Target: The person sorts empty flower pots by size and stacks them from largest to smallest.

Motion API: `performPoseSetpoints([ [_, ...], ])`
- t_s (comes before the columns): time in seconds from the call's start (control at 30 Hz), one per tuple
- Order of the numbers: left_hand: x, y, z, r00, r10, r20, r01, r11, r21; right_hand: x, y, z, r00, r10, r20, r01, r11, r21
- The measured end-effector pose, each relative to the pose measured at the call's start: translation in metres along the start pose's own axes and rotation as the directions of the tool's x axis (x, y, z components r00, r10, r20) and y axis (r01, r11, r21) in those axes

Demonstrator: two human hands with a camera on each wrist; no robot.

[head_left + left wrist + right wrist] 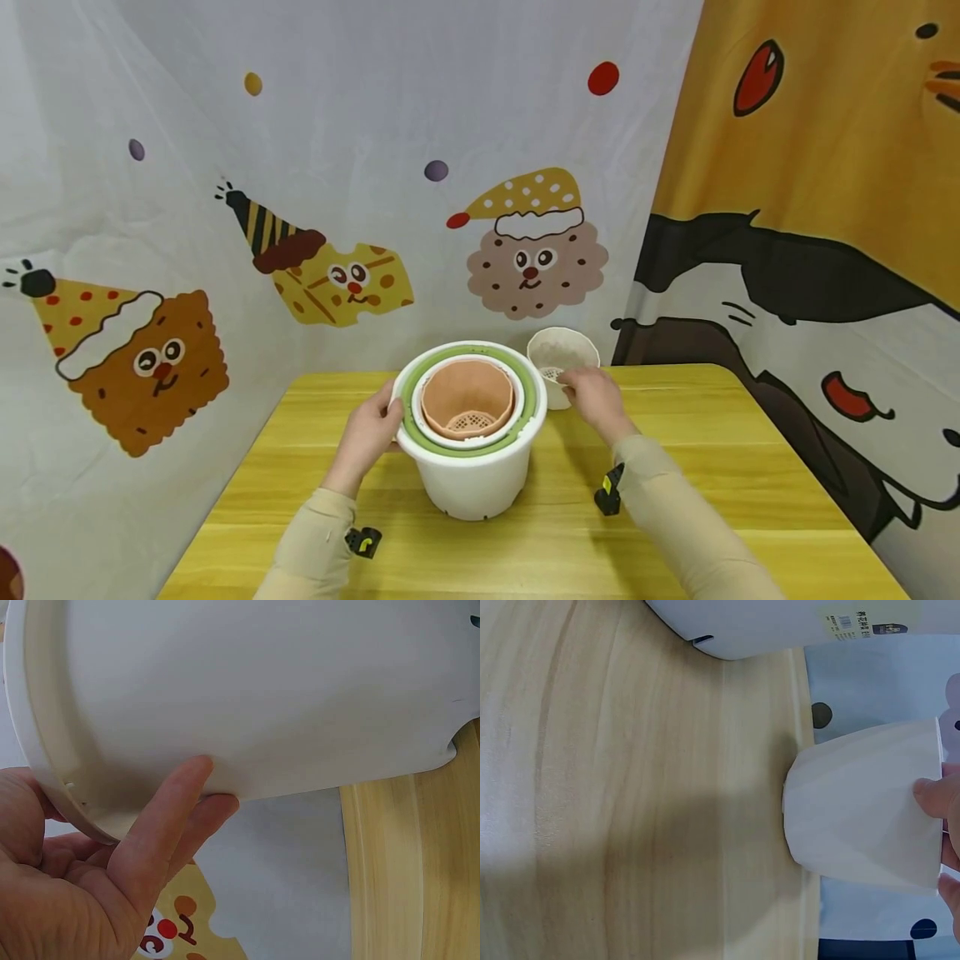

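A large white flowerpot (472,487) stands on the table, with a green pot (408,408), a white one and a peach-coloured pot (468,392) nested inside it. My left hand (369,433) grips its rim at the left, thumb at the rim and fingers against the outer wall, as the left wrist view shows. Behind and to the right is a small white flowerpot (562,346) with a perforated bottom. My right hand (596,400) pinches its near right rim, the thumb (932,796) on the outer wall and other fingers over the edge.
The pots are on a yellow wood-grain table (675,467), the small one near its back edge. Right behind that edge hangs a white cloth (360,125) with cartoon figures. An orange patterned cloth (840,150) hangs at the right.
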State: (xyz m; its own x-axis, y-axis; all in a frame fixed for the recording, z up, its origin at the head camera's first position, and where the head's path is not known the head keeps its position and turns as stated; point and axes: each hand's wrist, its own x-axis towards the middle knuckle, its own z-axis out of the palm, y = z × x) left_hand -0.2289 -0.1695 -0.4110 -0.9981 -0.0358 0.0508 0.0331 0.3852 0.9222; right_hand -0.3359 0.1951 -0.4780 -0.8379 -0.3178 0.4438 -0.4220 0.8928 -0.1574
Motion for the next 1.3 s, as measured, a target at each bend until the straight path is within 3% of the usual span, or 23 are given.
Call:
performPoseSetpoints([
  [0.97, 0.002, -0.003, 0.001, 1.0, -0.003, -0.006, 0.003, 1.0, 0.011, -0.017, -0.001, 0.002, 0.998, 0.064, -0.015, -0.063, 0.997, 0.042],
  [1.3, 0.001, -0.002, 0.001, 1.0, 0.0, -0.007, 0.0, 1.0, 0.022, -0.022, 0.002, 0.004, 0.991, 0.116, -0.061, -0.113, 0.992, 0.059],
])
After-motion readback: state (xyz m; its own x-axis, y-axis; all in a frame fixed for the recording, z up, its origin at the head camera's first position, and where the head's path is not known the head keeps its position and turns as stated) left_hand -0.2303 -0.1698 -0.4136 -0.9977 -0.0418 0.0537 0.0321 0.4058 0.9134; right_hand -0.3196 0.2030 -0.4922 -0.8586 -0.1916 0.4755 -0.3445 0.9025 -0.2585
